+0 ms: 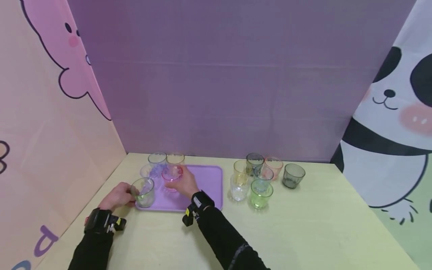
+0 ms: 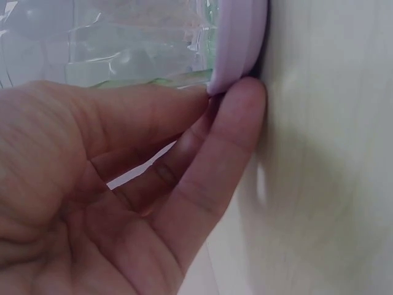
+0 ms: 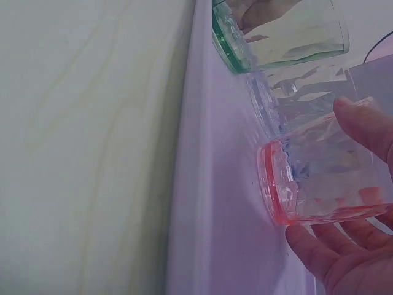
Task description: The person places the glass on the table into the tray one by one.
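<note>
My right hand (image 1: 185, 183) grips a pink-tinted clear glass (image 1: 172, 175) over the purple tray (image 1: 206, 187), thumb on one side and fingers on the other. In the right wrist view the base of this pink glass (image 3: 279, 184) is close to the tray surface. At the tray's near left corner my left hand (image 1: 116, 197) pinches the rim (image 2: 236, 49) between thumb and fingertips. Right beside that hand stands a pale green glass (image 1: 144, 193) on the tray. Behind are a bluish glass (image 1: 157, 159) and an amber-rimmed glass (image 1: 175, 159).
Right of the tray stands a cluster of tinted glasses, among them a green glass (image 1: 261, 195), a clear glass (image 1: 239, 191) and a pink glass (image 1: 274, 165). A grey glass (image 1: 293, 176) stands at the cluster's right. A purple backdrop (image 1: 216, 93) rises behind the table (image 1: 303, 232).
</note>
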The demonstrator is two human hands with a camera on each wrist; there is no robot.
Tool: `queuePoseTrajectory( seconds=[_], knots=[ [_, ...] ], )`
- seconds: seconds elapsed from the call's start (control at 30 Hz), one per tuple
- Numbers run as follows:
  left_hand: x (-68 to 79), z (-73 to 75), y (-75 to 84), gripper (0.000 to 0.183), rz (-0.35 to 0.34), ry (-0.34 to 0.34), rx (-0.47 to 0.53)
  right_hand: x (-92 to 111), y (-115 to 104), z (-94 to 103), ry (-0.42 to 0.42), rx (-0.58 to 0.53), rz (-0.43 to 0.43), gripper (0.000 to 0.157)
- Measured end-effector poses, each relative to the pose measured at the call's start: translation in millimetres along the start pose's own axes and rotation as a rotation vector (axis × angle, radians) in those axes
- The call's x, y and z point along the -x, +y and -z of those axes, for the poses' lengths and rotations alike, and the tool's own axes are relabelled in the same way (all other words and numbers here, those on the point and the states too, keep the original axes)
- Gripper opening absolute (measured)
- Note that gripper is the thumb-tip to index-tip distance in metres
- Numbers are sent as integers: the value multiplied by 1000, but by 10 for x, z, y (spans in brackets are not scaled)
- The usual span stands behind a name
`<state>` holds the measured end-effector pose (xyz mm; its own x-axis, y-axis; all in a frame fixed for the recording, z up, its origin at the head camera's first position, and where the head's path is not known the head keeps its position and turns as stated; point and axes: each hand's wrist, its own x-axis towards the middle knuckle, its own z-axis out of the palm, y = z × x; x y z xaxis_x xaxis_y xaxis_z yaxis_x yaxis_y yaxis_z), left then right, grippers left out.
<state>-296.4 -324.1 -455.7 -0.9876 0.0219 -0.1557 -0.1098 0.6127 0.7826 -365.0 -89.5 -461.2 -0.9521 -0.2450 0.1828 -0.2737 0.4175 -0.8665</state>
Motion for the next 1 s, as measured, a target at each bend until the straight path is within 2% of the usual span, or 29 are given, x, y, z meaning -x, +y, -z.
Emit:
queuePoseTrajectory(
  seconds=[0.23, 0.47, 0.77, 1.0],
  knots=[
    [12, -9, 25, 22, 9, -4, 14, -30, -61, -18, 35, 36, -6, 80],
    [0, 3, 40, 19, -26, -3, 12, -34, -147, -10, 73, 89, -24, 79],
    [12, 7, 40, 23, 21, -3, 10, -24, -157, -37, 69, 111, -36, 81],
    [5, 4, 12, 21, 21, -1, 17, -24, -123, -64, 57, 118, -55, 81]
  ],
)
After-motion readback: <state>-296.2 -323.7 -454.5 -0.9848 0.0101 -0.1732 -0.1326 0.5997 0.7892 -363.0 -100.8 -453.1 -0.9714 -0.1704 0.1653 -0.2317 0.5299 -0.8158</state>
